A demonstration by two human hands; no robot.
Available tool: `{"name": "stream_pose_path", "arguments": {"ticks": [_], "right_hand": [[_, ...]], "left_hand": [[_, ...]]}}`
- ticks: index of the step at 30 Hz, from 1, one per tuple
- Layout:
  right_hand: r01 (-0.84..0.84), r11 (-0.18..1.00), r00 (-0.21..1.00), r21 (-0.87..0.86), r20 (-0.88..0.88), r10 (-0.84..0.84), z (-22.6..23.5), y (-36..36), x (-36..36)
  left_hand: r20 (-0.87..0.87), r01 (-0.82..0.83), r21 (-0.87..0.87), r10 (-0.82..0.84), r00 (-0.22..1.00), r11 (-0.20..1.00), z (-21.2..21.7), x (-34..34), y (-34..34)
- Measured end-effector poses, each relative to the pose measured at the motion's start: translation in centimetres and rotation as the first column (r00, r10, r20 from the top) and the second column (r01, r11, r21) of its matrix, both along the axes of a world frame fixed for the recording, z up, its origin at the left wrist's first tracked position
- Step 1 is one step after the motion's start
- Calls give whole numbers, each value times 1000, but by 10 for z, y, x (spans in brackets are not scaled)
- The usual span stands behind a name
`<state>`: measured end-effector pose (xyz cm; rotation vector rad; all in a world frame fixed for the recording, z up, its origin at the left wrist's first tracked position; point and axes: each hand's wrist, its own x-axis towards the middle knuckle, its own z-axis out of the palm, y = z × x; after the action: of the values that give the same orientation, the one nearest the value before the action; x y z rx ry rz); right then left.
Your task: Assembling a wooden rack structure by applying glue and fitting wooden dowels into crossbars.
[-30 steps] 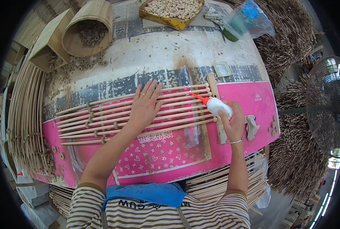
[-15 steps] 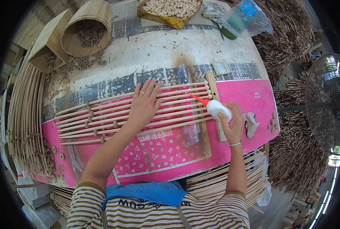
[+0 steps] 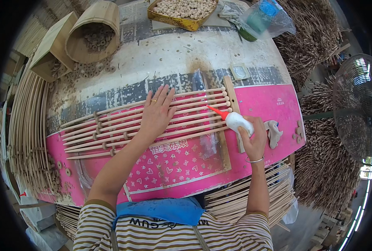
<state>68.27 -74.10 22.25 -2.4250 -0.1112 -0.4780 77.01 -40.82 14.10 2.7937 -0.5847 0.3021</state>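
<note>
My left hand (image 3: 156, 112) lies flat across a row of slender wooden rods (image 3: 119, 133), fingers spread and pointing away from me. Round wooden balls (image 3: 227, 98) cap several rod ends on the right, close to a wooden strip (image 3: 232, 90). Wooden rings (image 3: 95, 136) sit around the rods further left. In my right hand (image 3: 256, 141) is a white squeeze bottle (image 3: 238, 121), tilted so its red nozzle (image 3: 218, 111) points left over the rods, just left of the balls. Whether the tip touches a rod I cannot tell.
A yellow box of wooden balls (image 3: 182, 10) stands at the back. At the far left, a wooden tub (image 3: 80, 26) lies tipped with rings inside, beside rods stacked along the table edge. A crumpled glove (image 3: 273, 133) lies right of my hand; a fan (image 3: 357, 111) stands beyond.
The bottle's red tip has moved slightly toward me across the rods, carried by my right hand. My left hand stays spread on them. The whole view has shifted a little.
</note>
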Motion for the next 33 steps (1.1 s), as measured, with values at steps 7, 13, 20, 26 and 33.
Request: {"name": "stream_pose_path", "arguments": {"ticks": [7, 13, 20, 26, 33], "right_hand": [[11, 1000, 1000, 17, -26, -11, -1, 0, -6], [11, 999, 1000, 45, 23, -12, 1, -3, -15], [22, 1000, 1000, 14, 9, -22, 3, -1, -23], [15, 1000, 1000, -17, 8, -15, 0, 0, -26], [28, 999, 999, 31, -23, -27, 3, 3, -34]], "left_hand": [[7, 4, 5, -4, 1000, 1000, 0, 1, -1], [2, 7, -1, -7, 1000, 1000, 0, 1, -2], [-35, -2, 4, 2, 999, 1000, 0, 1, -1], [-31, 2, -2, -2, 1000, 1000, 0, 1, -1], [-21, 1, 0, -1, 1000, 1000, 0, 1, -2]]}}
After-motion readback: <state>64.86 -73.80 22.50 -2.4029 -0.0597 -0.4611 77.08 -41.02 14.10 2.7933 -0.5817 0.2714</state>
